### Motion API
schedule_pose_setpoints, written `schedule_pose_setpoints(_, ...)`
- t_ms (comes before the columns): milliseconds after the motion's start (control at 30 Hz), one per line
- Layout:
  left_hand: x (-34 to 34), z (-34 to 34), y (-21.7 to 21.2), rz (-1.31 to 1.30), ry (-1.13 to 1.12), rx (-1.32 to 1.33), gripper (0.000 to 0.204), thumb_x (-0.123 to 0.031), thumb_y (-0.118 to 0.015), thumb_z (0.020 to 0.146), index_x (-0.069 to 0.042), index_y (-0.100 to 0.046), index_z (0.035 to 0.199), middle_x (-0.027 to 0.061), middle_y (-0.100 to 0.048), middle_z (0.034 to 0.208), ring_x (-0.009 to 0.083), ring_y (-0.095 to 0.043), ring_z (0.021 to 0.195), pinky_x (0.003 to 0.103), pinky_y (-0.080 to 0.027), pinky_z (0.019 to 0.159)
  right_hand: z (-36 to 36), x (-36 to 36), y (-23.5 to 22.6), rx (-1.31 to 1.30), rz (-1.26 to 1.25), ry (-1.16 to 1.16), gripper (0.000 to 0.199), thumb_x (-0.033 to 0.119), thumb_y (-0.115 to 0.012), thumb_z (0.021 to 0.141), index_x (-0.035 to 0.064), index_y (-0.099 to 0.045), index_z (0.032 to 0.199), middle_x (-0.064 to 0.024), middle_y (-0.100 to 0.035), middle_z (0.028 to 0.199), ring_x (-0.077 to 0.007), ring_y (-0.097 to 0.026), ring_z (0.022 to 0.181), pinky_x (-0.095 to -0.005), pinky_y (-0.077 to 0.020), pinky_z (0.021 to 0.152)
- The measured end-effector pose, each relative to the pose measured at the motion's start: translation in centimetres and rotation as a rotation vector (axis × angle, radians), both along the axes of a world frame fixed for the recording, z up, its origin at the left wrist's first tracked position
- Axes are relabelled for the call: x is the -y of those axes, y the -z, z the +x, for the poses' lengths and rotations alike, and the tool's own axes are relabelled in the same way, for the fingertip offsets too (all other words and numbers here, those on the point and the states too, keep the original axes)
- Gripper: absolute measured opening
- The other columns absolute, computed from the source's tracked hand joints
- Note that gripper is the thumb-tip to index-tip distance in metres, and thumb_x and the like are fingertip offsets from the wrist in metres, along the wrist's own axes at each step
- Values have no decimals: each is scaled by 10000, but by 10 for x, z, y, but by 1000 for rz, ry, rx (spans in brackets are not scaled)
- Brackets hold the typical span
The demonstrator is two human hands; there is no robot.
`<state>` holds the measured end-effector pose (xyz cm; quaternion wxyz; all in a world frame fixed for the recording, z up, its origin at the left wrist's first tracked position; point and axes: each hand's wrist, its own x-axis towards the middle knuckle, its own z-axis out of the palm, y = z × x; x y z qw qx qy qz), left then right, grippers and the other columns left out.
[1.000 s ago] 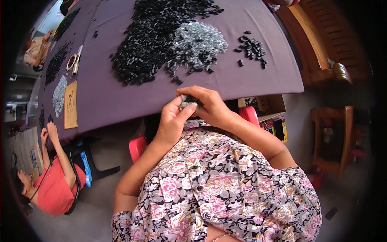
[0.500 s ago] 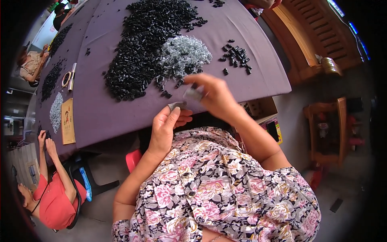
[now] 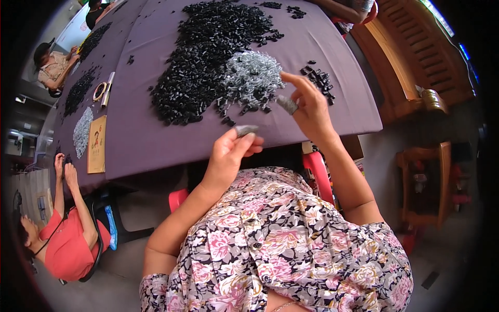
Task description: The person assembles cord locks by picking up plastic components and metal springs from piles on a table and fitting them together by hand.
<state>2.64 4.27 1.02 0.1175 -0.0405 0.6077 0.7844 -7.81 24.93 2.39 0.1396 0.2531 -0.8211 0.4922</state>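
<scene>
My left hand (image 3: 228, 156) hovers at the near edge of the purple table (image 3: 140, 140), pinching a small grey part (image 3: 245, 129) at the fingertips. Over the table, my right hand (image 3: 310, 106) reaches forward with another small grey part (image 3: 287, 104) between thumb and fingers. It is beside a heap of silvery metal pieces (image 3: 253, 79) that lies against a large heap of small black parts (image 3: 208, 57). A small group of black parts (image 3: 318, 79) sits just beyond my right hand.
A roll of tape (image 3: 99, 91) and a tan card (image 3: 96, 144) lie at the table's left. More black and grey heaps (image 3: 79, 112) lie farther left. A person in red (image 3: 67, 234) sits lower left, another person (image 3: 52, 65) upper left. Wooden furniture (image 3: 423, 182) stands right.
My hands were together near my chest; my right hand has since stretched out over the table toward the silvery heap, and my left hand stayed near the edge.
</scene>
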Motion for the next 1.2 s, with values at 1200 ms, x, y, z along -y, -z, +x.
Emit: schedule_pose_setpoints(1200,80,-5,14,-378,-246,-215,186,-88,-677,921,1,-654,1083,14,-653,999,45,-563,723,203,-496,676,24,18,30,189,113,-54,463,-128,-577,699,68,-681,1106,-111,-628,909,-276,-638,787,-298,-508,714)
